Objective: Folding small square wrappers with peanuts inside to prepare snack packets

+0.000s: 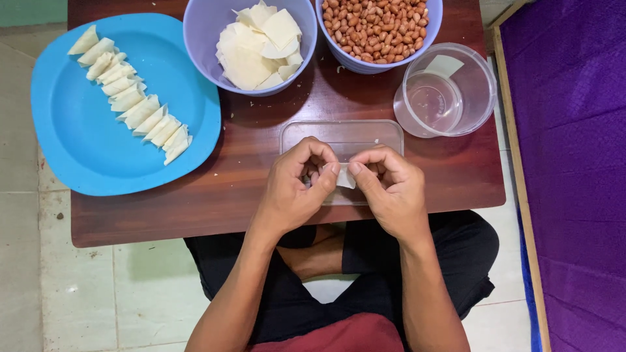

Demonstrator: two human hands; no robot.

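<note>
While both our hands meet over the clear lid [342,138], we pinch one small pale wrapper piece [345,177] between them. Left hand [295,189]: grip narrow, thumb and forefinger closed on the piece's left edge. Right hand [390,190]: same, fingertips closed on its right edge. Piece sits just above the lid's near edge, held off the surface as far as we can tell.

All positions relative to the lid:
- Lid lies flat on the brown desk [248,189], near the desk's front edge, partly hidden by our hands.
- Clear round tub [450,91] just beyond it to the right, with a smaller clear cup inside and one pale wrapper square leaning on the inner wall.
- Lilac bowl of peanuts [378,29] beyond it, slightly right, close to the tub.
- Lilac bowl of flat wrappers [251,42] beyond it to the left, loosely stacked pale sheets, close beside the peanut bowl.
- Blue plate [85,143] well to the left, overhanging the desk's left edge. Row of folded wrapper triangles [134,107] runs diagonally across it, overlapping.
- A few crumbs on the desk between lid and bowls.

Purple cloth [574,163] well right, off the desk. Tiled floor [39,261] left and below. Our crossed legs in dark trousers under the desk's front edge.
</note>
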